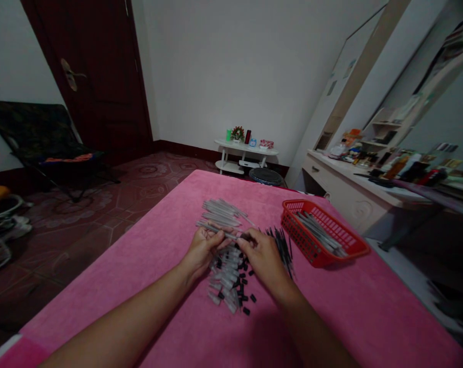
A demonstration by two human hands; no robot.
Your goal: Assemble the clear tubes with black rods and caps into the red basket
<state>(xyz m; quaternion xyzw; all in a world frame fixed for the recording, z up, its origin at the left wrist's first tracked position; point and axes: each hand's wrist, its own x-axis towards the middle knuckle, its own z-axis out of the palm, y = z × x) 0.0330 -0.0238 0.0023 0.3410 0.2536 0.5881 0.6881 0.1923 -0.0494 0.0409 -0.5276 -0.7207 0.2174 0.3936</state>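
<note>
A slim grey pen barrel [227, 234] lies nearly level between my hands. My left hand [202, 250] is closed around its left part. At its other end my right hand [264, 255] pinches with thumb and fingertips; any small part there is hidden by the fingers. Just beyond lies a pile of pale pen barrels [221, 212]. Below my hands are a heap of clear pen caps [227, 273] and several small black plugs [242, 281]. Thin dark pen refills [281, 248] lie right of my right hand, partly covered by it.
A red plastic basket [317, 263] holding grey pens [321, 235] stands to the right on the pink cloth [154, 255]. Further right is a dressing table [346, 179] crowded with bottles. A low white stand [246, 148], a folding chair [43, 138] and a door [96, 76] are beyond.
</note>
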